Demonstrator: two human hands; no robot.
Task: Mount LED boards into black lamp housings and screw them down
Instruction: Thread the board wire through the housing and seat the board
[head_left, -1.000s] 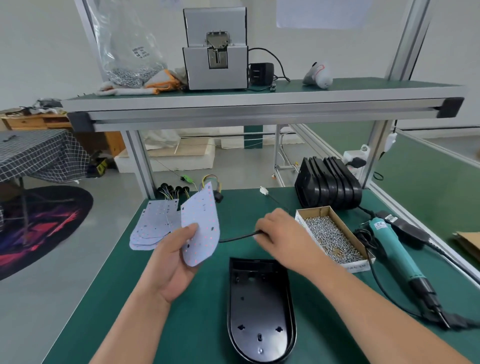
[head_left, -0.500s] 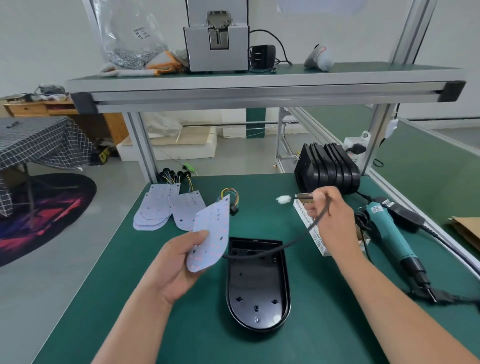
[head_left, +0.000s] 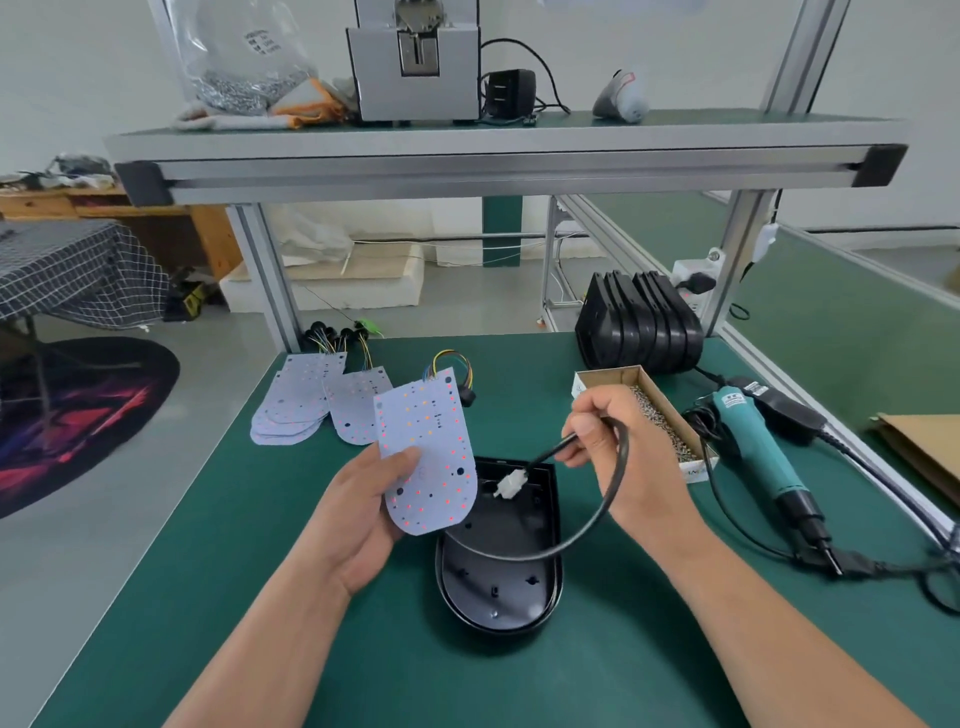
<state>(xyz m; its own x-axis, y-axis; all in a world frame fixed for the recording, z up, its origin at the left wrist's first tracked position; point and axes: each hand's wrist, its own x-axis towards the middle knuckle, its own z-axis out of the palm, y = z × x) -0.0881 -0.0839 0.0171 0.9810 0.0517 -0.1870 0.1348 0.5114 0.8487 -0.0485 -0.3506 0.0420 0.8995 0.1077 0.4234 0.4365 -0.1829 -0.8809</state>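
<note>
Cable (head_left: 597, 519) swung over housing (head_left: 498, 587), pinched in right grip (head_left: 623, 452); left grip (head_left: 358, 514) pinches LED board (head_left: 426, 447); screwdriver (head_left: 753, 447) label unreadable.

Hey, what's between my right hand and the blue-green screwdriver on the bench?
The open cardboard box of screws lies between the right hand and the screwdriver, partly hidden behind the hand, as the head view shows.

Behind the LED board (head_left: 426, 447) my left hand (head_left: 358, 514) shows only its thumb; the other fingers are hidden at the board's back. The board also covers the housing (head_left: 501, 582) corner just beside my thumb, and the cable (head_left: 608, 499) pinched in my right hand (head_left: 623, 447) vanishes under it. My right knuckles hide part of the box of screws (head_left: 654, 395). The label on the screwdriver (head_left: 753, 452) beyond them is too small to read.
</note>
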